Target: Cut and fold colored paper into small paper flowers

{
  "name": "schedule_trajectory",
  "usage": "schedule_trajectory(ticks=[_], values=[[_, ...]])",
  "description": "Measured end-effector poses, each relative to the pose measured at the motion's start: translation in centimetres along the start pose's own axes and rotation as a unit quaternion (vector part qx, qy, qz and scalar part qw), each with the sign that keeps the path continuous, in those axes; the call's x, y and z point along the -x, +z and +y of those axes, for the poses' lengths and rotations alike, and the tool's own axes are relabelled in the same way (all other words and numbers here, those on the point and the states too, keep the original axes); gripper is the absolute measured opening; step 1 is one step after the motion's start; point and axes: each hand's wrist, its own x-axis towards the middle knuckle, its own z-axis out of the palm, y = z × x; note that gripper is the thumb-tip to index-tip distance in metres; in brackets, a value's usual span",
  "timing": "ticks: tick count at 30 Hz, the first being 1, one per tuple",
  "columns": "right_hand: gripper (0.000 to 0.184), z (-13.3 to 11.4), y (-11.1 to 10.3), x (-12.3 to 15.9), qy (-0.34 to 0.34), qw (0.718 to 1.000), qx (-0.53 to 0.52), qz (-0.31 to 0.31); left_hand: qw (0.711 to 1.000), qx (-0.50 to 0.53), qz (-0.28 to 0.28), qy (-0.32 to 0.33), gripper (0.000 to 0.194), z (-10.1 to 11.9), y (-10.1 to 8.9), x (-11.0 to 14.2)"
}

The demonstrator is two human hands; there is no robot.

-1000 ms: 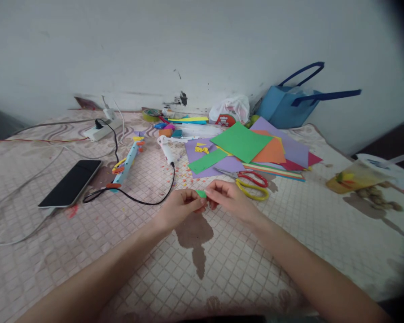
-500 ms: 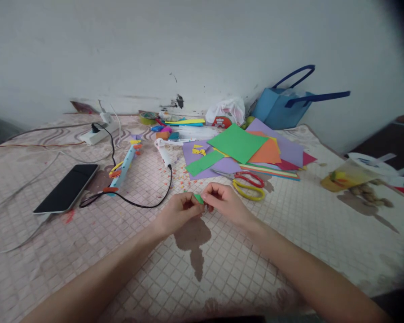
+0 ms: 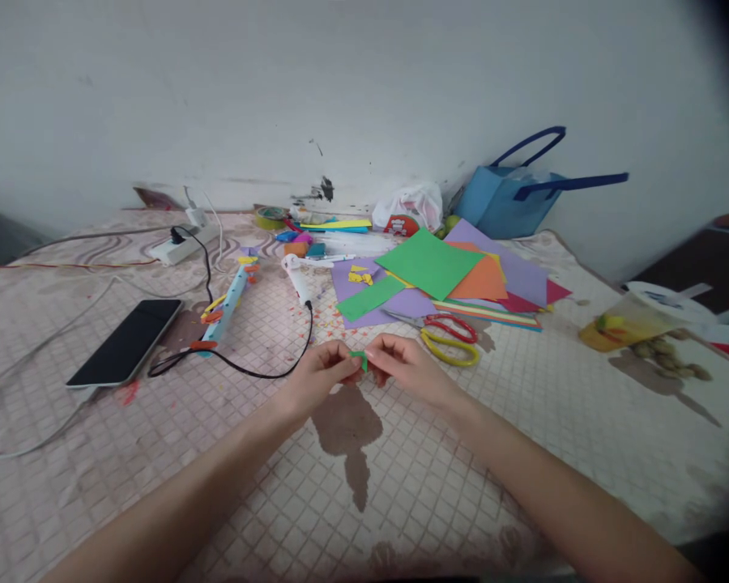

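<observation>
Between my two hands is a small piece of green paper, pinched at both sides and seemingly creased. My left hand grips its left end with thumb and forefinger. On the other side, the thumb and fingertips of my right hand close on it. Fingers cover most of the piece. Just beyond my right hand lie scissors with one red and one yellow handle. Behind them are a green sheet, a green strip and small yellow paper scraps on purple paper.
A phone with its cable lies at left, near a power strip. A white corded tool and a light-blue decorated stick lie mid-left. A blue bag stands behind; a lidded plastic cup sits at right.
The green paper has turned between my fingers and now shows a folded-looking, angled shape. Both hands stay in nearly the same place. The view has shifted slightly.
</observation>
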Motion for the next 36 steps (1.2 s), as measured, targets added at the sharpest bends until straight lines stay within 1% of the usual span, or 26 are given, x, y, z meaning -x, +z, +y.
schedule_trajectory(ticks=[4,6,8,11,14,18,22,24,27,32,34,36], values=[[0.022,0.1,0.0,0.0,-0.006,1.000,0.020,0.018,1.000,-0.022,-0.009,-0.013,0.026,0.0,0.1,-0.1],[0.020,0.2,0.1,-0.1,-0.009,1.000,0.020,0.019,1.000,-0.027,0.000,-0.012,0.026,0.2,0.1,-0.1],[0.019,0.3,0.2,-0.1,-0.005,1.000,0.018,0.010,0.999,-0.032,0.023,-0.005,0.025,0.3,0.0,-0.1],[0.018,0.5,0.2,-0.2,0.008,1.000,0.007,-0.009,0.997,-0.066,0.044,0.013,0.024,0.5,-0.2,-0.1],[0.017,0.7,0.2,-0.2,0.007,1.000,0.003,-0.013,0.995,-0.086,0.041,0.016,0.024,0.6,-0.3,-0.2],[0.015,0.9,0.2,-0.2,-0.018,0.999,0.045,0.005,0.997,-0.073,0.029,-0.002,0.028,0.5,-0.3,-0.4],[0.013,0.9,0.2,-0.2,-0.064,0.990,0.114,0.042,0.997,-0.064,0.035,0.002,0.026,0.5,-0.3,-0.4],[0.012,1.0,0.1,-0.2,-0.066,0.991,0.112,0.037,0.997,-0.059,0.043,0.007,0.024,0.5,-0.4,-0.3],[0.012,1.1,-0.1,-0.3,-0.046,0.995,0.086,0.013,0.997,-0.052,0.052,0.008,0.023,0.5,-0.5,-0.3],[0.008,1.2,-0.4,-0.4,-0.027,0.997,0.073,0.001,0.998,-0.031,0.045,-0.014,0.024,0.3,-0.5,-0.4],[0.007,1.1,-0.3,-0.4,-0.044,0.994,0.101,0.013,0.999,-0.015,0.043,-0.024,0.024,0.2,-0.4,-0.5],[0.008,1.0,-0.1,-0.2,-0.083,0.983,0.157,0.038,0.999,0.007,0.042,-0.029,0.024,0.2,-0.4,-0.5]])
